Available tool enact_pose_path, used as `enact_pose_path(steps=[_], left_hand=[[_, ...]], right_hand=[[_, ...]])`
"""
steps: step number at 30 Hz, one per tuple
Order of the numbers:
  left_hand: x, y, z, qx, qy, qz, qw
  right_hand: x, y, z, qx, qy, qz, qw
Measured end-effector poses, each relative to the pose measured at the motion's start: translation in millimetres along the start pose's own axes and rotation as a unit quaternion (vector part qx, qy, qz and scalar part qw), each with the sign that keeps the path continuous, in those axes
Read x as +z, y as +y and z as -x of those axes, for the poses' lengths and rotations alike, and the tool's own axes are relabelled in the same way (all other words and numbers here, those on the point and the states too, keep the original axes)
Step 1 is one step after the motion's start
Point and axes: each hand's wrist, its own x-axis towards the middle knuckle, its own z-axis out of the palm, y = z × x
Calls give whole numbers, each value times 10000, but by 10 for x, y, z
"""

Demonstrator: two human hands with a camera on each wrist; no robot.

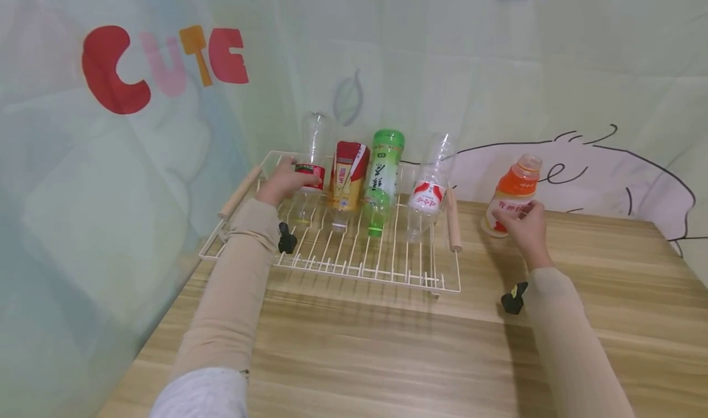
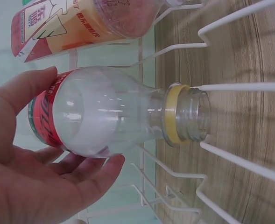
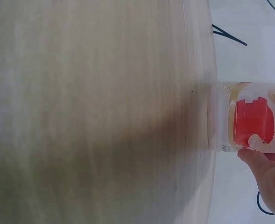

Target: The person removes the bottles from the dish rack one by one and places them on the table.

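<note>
My left hand (image 1: 281, 181) grips a clear plastic bottle (image 1: 316, 136) by its red label, thumb on one side and fingers on the other. The bottle stands upside down in a white wire rack (image 1: 381, 280). In the left wrist view, its uncapped neck with a yellow ring (image 2: 173, 114) points down between the rack's wires. On the right, my right hand (image 1: 528, 227) holds an orange-and-white bottle (image 1: 518, 179) around its lower label. That bottle is upright with an open mouth, its base at the table's back; the right wrist view shows a red apple print (image 3: 254, 122) on it.
Also upside down in the rack are a red-and-orange bottle (image 1: 347, 175), a green bottle (image 1: 388, 160) and a clear bottle with a white-and-red label (image 1: 428, 195). Wooden handles (image 1: 453, 221) flank the rack. A printed curtain (image 1: 354, 37) hangs behind the wooden table (image 1: 387, 350).
</note>
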Motion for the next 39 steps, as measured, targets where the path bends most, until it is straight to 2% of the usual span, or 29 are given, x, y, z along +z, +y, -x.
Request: enact_pose_path(steps=[8, 16, 21, 29, 39], left_hand=[[-50, 3, 51, 34, 40, 14, 10000], [-59, 70, 74, -40, 225, -73, 9997], [-85, 136, 80, 7, 315, -120, 9994], [-152, 325, 195, 218, 306, -77, 9993], [-220, 585, 380, 677, 179, -287, 9971]], right_hand=[[42, -20, 3, -74, -33, -108, 9999], [19, -29, 15, 1, -125, -93, 9999], [-35, -72, 20, -123, -147, -108, 9998], [-284, -166, 24, -451, -202, 81, 9987], [-646, -480, 101, -1108, 286, 570, 9918]])
